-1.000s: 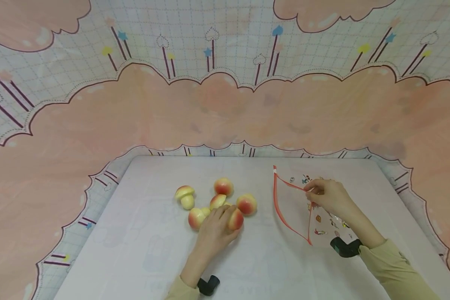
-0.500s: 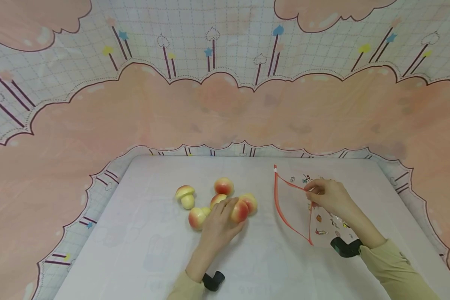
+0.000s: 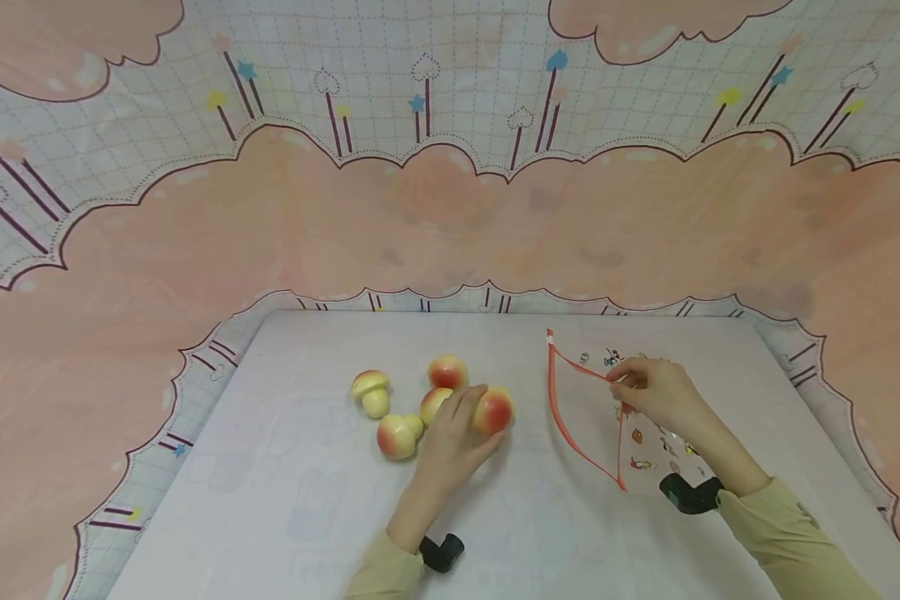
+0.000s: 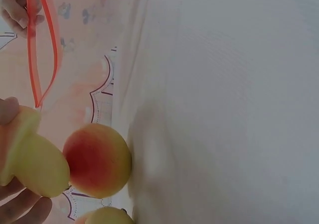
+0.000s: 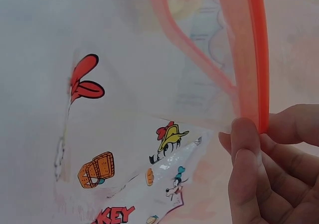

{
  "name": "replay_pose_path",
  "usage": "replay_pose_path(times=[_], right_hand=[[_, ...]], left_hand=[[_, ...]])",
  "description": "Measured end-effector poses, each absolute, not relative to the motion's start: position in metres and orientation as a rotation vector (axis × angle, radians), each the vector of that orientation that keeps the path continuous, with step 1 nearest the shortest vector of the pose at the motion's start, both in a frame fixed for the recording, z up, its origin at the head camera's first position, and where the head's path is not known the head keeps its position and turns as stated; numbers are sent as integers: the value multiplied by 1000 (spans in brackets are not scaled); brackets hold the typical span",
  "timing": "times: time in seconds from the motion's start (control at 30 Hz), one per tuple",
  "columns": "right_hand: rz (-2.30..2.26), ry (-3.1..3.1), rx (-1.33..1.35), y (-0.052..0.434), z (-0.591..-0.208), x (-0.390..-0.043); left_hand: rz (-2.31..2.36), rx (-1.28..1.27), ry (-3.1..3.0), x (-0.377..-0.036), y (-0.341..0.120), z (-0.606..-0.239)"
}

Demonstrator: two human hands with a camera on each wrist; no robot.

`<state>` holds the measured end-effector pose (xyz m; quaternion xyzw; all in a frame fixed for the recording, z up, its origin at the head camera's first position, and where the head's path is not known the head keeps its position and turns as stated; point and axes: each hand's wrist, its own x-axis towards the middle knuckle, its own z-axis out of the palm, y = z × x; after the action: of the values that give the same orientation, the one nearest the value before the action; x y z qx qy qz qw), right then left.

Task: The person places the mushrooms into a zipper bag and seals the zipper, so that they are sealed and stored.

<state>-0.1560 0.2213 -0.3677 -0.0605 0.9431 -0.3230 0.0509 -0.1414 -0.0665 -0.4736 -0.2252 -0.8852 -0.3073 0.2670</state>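
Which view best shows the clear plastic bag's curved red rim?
The head view: the red rim shows nearly whole, partly covered by the right hand. The right wrist view shows part close up; the left wrist view cuts it off at the top.

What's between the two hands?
Head view: from the left hand, a red-and-yellow piece, bare white tabletop, then the red-rimmed clear bag at the right hand.

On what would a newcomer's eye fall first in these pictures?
Probably the clear bag, its bright orange edge pinched by the right hand, at the right of the table. Next, the red-and-yellow pieces to its left, where the left hand holds a mushroom-shaped one.
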Motion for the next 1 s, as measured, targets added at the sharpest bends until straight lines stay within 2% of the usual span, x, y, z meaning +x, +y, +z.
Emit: replay_pose_path(times=[0.7,1.0], right_hand=[[-984,2866,-168,221,-367,-156],[-971,2871,-162,220,-367,-156]], left_hand=[[-1300,-523,-2431,-152,-38,-462],[-1418,-584,-2453,-157,-27,-452]])
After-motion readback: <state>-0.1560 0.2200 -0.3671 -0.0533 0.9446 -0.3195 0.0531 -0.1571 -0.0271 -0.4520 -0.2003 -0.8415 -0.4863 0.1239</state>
